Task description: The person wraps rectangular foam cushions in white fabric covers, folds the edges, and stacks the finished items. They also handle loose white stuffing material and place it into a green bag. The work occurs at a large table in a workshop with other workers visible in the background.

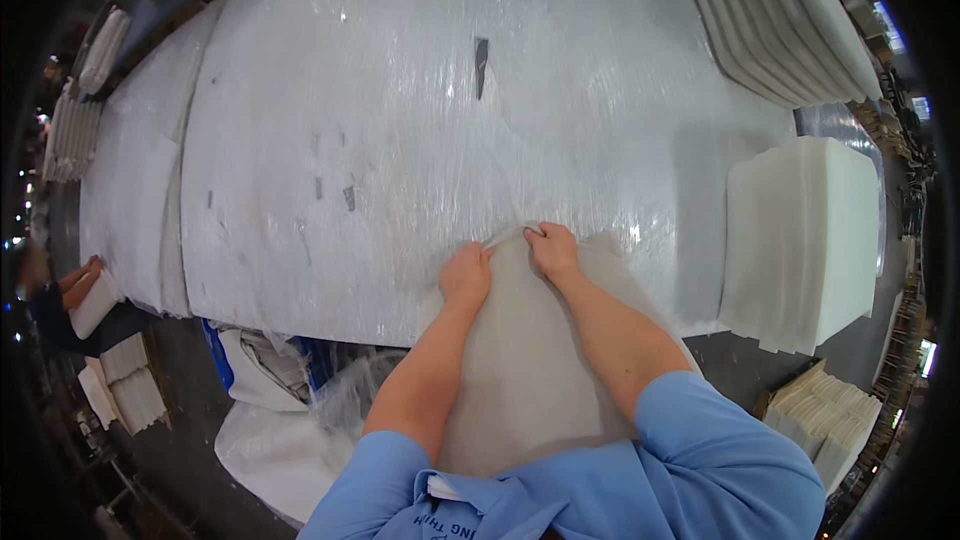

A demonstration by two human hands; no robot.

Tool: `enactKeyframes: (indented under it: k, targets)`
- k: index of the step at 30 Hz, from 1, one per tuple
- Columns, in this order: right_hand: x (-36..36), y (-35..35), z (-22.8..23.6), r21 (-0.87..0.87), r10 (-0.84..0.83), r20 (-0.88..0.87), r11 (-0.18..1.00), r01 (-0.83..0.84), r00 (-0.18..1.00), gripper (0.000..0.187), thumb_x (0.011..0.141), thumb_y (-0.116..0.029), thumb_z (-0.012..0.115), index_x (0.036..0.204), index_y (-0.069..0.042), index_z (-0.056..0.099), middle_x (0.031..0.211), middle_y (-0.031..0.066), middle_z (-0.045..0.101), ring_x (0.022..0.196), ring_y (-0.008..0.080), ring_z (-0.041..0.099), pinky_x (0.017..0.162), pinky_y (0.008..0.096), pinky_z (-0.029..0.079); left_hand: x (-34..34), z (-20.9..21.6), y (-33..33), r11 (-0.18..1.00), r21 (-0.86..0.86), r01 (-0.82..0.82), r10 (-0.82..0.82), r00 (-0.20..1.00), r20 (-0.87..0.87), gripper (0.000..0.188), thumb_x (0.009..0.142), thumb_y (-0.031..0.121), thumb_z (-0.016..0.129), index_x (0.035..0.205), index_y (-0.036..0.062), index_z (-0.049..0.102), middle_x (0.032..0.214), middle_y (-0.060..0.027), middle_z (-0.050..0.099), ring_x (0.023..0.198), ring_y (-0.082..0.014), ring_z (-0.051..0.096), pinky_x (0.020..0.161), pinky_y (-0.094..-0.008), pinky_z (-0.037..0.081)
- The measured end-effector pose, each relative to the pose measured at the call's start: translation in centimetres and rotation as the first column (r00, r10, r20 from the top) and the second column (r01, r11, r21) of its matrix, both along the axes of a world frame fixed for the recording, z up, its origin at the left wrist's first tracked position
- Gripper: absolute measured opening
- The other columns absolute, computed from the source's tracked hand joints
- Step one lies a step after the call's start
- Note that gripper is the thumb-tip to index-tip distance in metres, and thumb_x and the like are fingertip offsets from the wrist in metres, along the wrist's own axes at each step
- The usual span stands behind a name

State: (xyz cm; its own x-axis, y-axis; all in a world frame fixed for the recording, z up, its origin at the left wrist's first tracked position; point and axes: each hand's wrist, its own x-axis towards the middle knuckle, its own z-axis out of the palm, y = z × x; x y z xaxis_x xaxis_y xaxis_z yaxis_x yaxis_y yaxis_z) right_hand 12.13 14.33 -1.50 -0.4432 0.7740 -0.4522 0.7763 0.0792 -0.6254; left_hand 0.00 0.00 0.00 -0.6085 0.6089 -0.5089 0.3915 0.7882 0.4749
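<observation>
A beige-grey fabric piece (pixel 520 380), perhaps a cover, hangs over the near edge of the table and down against my front. My left hand (pixel 466 275) is closed on its upper edge, thumb on top. A short way to the right, my right hand (pixel 553 250) pinches the same edge, slightly farther up the table. Between the two hands the edge is drawn taut in a slight arch. Beneath it lies the wide table (pixel 350 130), wrapped in shiny clear film. Whether anything is inside the fabric is hidden.
White foam pads (pixel 800 240) are stacked at the table's right end, with more pads (pixel 780 20) far right. A blue bin (pixel 218 360) and plastic-wrapped white material (pixel 285 450) stand near left. Another person (pixel 60 310) handles a white pad at far left.
</observation>
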Motion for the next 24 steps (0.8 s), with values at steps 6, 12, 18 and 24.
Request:
enactKeyframes:
  k: [6,12,18,24]
  targets:
    - [1.6,3.7,5.6,-0.3,0.454,0.117,0.864,-0.405,0.883,0.036,0.086,-0.033,0.076,0.094,0.0,0.068,0.073,0.0139,0.067,0.073,0.0289,0.067,0.074,0.0426,0.054,-2.8,3.2,-3.2,0.98,-0.066,0.185,-0.175,0.975,0.138,0.042,0.09,0.043,0.069,0.109,0.006,0.074,0.113,-0.0191,0.072,0.108,-0.0371,0.067,0.09,-0.0472,0.052]
    - [5.6,8.6,5.2,-0.173,0.663,0.416,0.729,-0.662,0.622,0.039,0.088,-0.034,0.076,0.111,-0.002,0.072,0.081,0.0161,0.069,0.064,0.0275,0.067,0.063,0.0417,0.053,-6.3,5.4,-5.1,0.886,-0.358,0.296,-0.251,0.954,0.165,0.045,0.093,0.036,0.068,0.126,0.0046,0.069,0.126,-0.0172,0.069,0.12,-0.033,0.064,0.098,-0.0443,0.052]
    - [6.1,7.5,4.7,-0.382,0.072,0.271,0.923,0.039,0.96,0.026,0.095,-0.029,0.071,0.103,-0.004,0.071,0.075,0.0123,0.064,0.056,0.0236,0.061,0.051,0.0408,0.047,-5.5,3.5,-5.3,0.848,-0.289,-0.444,0.529,0.687,0.499,0.028,0.102,0.026,0.06,0.119,0.0038,0.064,0.095,-0.0141,0.065,0.08,-0.0247,0.067,0.063,-0.0438,0.057]
    - [5.8,6.0,2.8,-0.092,-0.126,0.245,0.984,0.152,0.961,0.027,0.094,-0.028,0.069,0.089,-0.001,0.069,0.076,0.0139,0.067,0.065,0.0272,0.064,0.061,0.0423,0.05,-4.5,1.9,-4.2,0.692,-0.201,-0.693,0.656,0.488,0.575,0.023,0.104,0.021,0.056,0.108,-0.0006,0.061,0.075,-0.0108,0.061,0.054,-0.0201,0.06,0.046,-0.0363,0.05]
